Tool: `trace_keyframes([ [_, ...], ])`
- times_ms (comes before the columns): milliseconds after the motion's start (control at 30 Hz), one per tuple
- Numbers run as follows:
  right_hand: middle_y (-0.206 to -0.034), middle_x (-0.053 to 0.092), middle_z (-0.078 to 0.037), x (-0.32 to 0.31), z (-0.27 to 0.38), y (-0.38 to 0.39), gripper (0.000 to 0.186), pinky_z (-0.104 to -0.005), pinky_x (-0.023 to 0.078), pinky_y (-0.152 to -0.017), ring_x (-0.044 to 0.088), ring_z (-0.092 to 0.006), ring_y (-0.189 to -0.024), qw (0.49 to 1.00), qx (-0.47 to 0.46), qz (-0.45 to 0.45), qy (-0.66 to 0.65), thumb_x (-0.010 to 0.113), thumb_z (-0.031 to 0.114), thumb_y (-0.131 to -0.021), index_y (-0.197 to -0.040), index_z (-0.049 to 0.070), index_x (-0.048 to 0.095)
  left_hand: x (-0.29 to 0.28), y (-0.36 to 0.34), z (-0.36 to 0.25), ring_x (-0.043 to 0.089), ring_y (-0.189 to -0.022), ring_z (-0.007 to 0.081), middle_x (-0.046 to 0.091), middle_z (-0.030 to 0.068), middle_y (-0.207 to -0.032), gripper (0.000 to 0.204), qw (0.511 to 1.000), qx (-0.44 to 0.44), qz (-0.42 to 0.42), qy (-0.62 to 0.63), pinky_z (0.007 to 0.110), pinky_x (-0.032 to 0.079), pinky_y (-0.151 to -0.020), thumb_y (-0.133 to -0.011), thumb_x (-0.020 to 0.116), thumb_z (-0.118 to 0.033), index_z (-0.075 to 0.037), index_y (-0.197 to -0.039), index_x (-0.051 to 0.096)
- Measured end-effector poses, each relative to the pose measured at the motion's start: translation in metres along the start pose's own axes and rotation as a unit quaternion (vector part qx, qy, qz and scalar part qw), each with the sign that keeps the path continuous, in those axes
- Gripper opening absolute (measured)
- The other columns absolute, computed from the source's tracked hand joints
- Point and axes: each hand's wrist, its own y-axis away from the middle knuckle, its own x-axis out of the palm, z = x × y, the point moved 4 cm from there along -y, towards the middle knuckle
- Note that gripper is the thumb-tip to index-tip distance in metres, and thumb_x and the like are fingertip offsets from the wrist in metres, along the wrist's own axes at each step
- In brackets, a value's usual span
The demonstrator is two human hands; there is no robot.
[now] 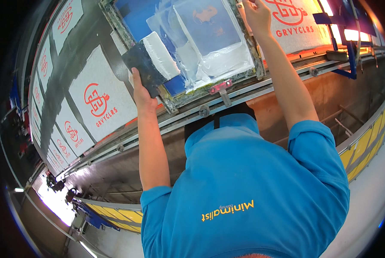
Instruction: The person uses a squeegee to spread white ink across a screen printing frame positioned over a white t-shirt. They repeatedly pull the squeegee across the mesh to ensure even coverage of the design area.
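A dark flat squeegee (141, 64), thick white ink along its edge, is in my left hand (144, 95), whose thumb shows on the near side. It rests over the lower left corner of a screen-printing frame (258, 60) with blue mesh (134, 19). White ink (227, 60) is smeared over the mesh's middle and lower right. Beside the frame's right side, my right hand (258, 19) is closed, its fingertips partly cut off by the picture's upper edge; what they hold cannot be made out. A pink-and-metal clamp (221, 88) sits at the frame's near edge.
White fabric panels with red prints (102, 90) lie in rows along the long dark printing table (89, 38). A metal rail (175, 116) runs along its near edge. At the upper right stands a blue metal bracket (351, 56) before a bright orange glow. Yellow panels (373, 150) line another table behind me.
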Motion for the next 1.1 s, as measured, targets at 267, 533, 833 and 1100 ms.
trace_keyframes([
  [267, -0.094, 0.078, -0.008, 0.022, -0.037, -0.006, 0.032, -0.0379, 0.055, -0.085, 0.073, -0.0238, -0.092, 0.997, -0.044, 0.031, -0.063, 0.068, 0.036, -0.096, -0.112, 0.01, 0.075, 0.026, 0.025, -0.008, 0.065, -0.12, 0.0216, 0.065, 0.0082, -0.136, 0.065, 0.998, 0.002, -0.044, -0.034, 0.037, 0.052, -0.103, -0.103, 0.065, -0.051, -0.004, -0.146, 0.053],
  [533, -0.099, 0.076, -0.011, 0.009, -0.034, -0.011, 0.035, -0.0394, 0.053, -0.087, 0.071, -0.025, -0.092, 0.996, 0.023, 0.086, -0.026, 0.064, 0.035, -0.095, -0.121, 0.014, 0.072, 0.099, 0.063, -0.005, 0.065, -0.096, 0.0121, 0.074, 0.0047, -0.107, 0.037, 0.917, 0.15, 0.021, -0.37, 0.03, 0.052, -0.087, -0.089, 0.087, -0.025, -0.003, -0.116, 0.075],
  [833, -0.097, 0.073, -0.011, 0.012, -0.049, -0.017, 0.037, -0.0396, 0.053, -0.089, 0.069, -0.0257, -0.094, 0.988, 0.038, 0.131, -0.075, 0.064, 0.034, -0.093, -0.123, 0.014, 0.071, 0.151, 0.112, 0.075, 0.068, -0.098, 0.0279, 0.075, 0.0022, -0.118, 0.053, 0.641, 0.421, 0.187, -0.615, 0.04, 0.056, -0.081, -0.07, 0.074, 0.0, -0.017, -0.121, 0.076],
  [1100, -0.098, 0.071, -0.01, 0.006, -0.046, -0.016, 0.037, -0.037, 0.052, -0.088, 0.066, -0.0209, -0.094, 0.989, 0.027, 0.119, -0.079, 0.063, 0.031, -0.095, -0.126, 0.013, 0.07, 0.183, 0.026, 0.004, 0.068, -0.092, 0.0296, 0.078, 0.0033, -0.107, 0.034, 0.629, 0.353, 0.229, -0.654, 0.04, 0.057, -0.081, -0.085, 0.076, -0.016, -0.022, -0.118, 0.077],
])
